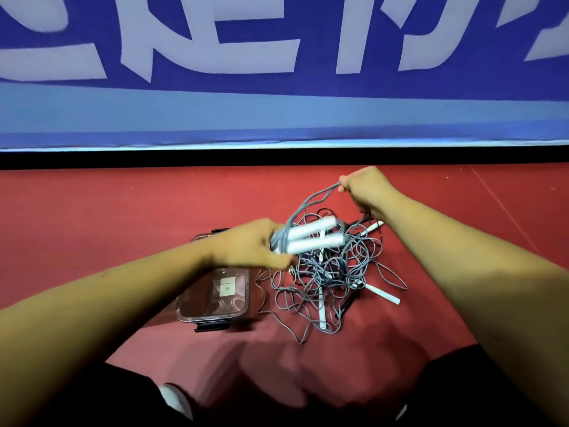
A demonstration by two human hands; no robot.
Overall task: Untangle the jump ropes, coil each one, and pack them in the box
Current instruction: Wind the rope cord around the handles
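Observation:
A tangled heap of thin grey jump ropes with several white handles lies on the red floor. My left hand grips two white handles side by side, together with strands of grey cord, above the heap's left side. My right hand is raised behind the heap, pinching a loop of grey cord that runs down to the held handles. A clear plastic box with dark latches stands open on the floor left of the heap, partly under my left wrist.
A loose white handle sticks out at the heap's right, another at its front. A blue banner wall with a black base strip runs across the back. My dark-clad legs frame the bottom.

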